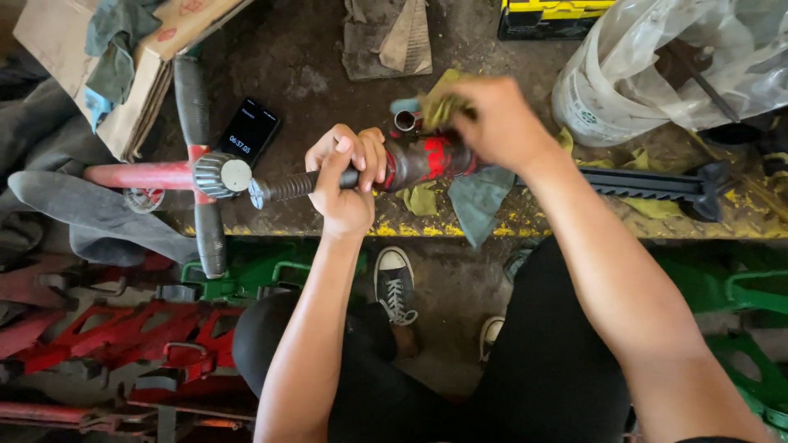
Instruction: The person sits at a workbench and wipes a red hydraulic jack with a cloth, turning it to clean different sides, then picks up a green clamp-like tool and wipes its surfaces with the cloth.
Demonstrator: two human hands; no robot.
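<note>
A: What have the hands got?

B: The left hand [345, 176] is clamped, fingers wrapped tight, on the dark threaded shaft of a red and black pump-like tool [427, 160] lying across the workbench edge [509, 226]. The right hand [492, 119] has its fingers pinched together on a yellow-green rag [439, 107], pressed on top of the red body.

A: And the tool's far end?

B: The shaft runs left to a grey round knob [223, 175] with a red T-handle [139, 175], just beside a black phone [249, 131] (screen lit). A small metal tube end [405, 121] sits right behind the rag.

A: How would you wipe it well?

B: I'd judge the left grip should hold the shaft from rolling while the rag works around the body in short strokes, keeping cloth out of the threads. The plastic bag [657, 74] and black toothed bar [657, 184] on the right sit near the elbow, so tight movements seem wise
</note>
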